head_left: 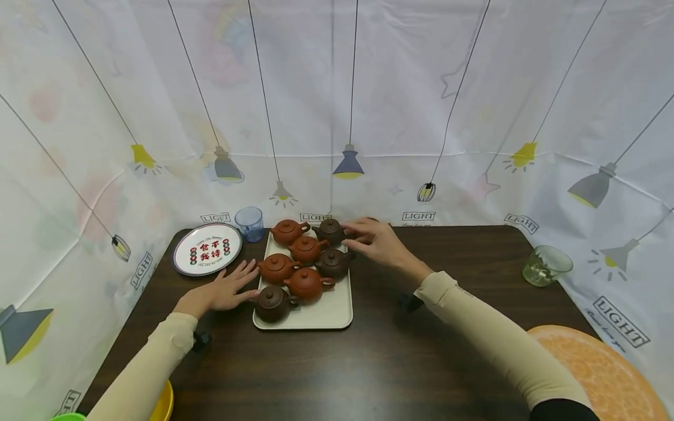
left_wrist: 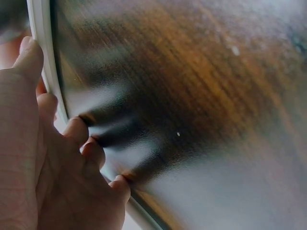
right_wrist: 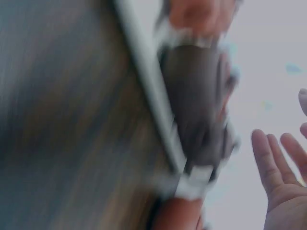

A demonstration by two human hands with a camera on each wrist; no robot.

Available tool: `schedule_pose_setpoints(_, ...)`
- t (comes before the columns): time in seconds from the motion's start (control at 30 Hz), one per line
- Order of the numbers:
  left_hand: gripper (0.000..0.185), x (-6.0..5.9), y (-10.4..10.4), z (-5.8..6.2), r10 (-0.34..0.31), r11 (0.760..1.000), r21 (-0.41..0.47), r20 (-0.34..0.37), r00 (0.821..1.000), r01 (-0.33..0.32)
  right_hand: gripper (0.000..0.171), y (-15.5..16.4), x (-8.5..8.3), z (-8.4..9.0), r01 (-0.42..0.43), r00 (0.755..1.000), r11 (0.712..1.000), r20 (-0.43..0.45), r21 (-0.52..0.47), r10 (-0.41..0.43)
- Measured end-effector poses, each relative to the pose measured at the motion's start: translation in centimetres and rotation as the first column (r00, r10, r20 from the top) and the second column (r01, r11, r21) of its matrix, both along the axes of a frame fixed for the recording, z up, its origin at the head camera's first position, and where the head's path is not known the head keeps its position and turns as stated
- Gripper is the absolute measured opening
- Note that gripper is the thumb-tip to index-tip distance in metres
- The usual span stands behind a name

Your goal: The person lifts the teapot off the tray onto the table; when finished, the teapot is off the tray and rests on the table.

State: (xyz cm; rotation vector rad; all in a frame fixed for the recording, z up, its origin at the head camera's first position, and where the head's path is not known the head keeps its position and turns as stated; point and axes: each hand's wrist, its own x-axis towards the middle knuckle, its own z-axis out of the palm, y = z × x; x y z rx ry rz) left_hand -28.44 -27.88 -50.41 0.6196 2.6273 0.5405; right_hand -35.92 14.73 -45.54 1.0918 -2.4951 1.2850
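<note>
A cream tray [head_left: 326, 313] holds several small teapots. Reddish-brown ones include a back-left teapot [head_left: 286, 232] and a larger teapot [head_left: 308, 285] nearer the front; a dark brown teapot [head_left: 272, 303] sits at the front-left corner. My left hand [head_left: 223, 290] lies with spread fingers along the tray's left edge, thumb close to that front teapot. In the left wrist view, its fingertips [left_wrist: 76, 129] meet the tray rim. My right hand [head_left: 376, 240] hovers beside the back-right dark teapot [head_left: 330, 231], fingers extended and holding nothing. The right wrist view is blurred, with spread fingers [right_wrist: 266, 158] showing.
A white plate [head_left: 207, 249] with red characters and a blue glass [head_left: 249, 224] stand left of the tray. A green glass [head_left: 546, 265] is at the right edge, with an orange round mat [head_left: 600, 368] nearer. A yellow container [head_left: 164, 403] shows at the lower left.
</note>
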Motion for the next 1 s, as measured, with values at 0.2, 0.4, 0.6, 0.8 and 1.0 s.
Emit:
schedule_pose_setpoints(0.2,0.088,-1.6,-1.2,-2.8,-0.002,1.000,-0.004,-0.034,0.999,0.002,0.045,-4.5,4.1,0.3,-0.173,0.982,0.985,0.073,-0.007,0.174)
schedule_pose_setpoints(0.4,0.089,-2.9,-1.8,-4.8,0.001,0.998,-0.055,-0.065,0.998,-0.005,0.043,-7.7,6.8,-0.2,-0.284,0.959,0.951,0.044,0.125,0.281)
schedule_pose_setpoints(0.6,0.105,-2.7,-1.5,-4.3,-0.003,0.997,-0.073,-0.060,0.998,-0.001,0.041,-9.2,8.4,-1.4,-0.285,0.958,0.937,0.021,0.200,0.287)
schedule_pose_setpoints(0.8,0.095,-2.7,-1.6,-4.0,-0.028,0.998,-0.061,-0.058,0.998,0.024,0.033,-10.3,10.0,-2.4,-0.219,0.975,0.950,0.014,0.225,0.221)
schedule_pose_setpoints(1.0,0.091,-3.2,-1.9,-4.6,-0.037,0.998,-0.056,-0.061,0.997,0.034,0.021,-11.4,11.1,-2.8,-0.082,0.996,0.967,0.037,0.241,0.075)
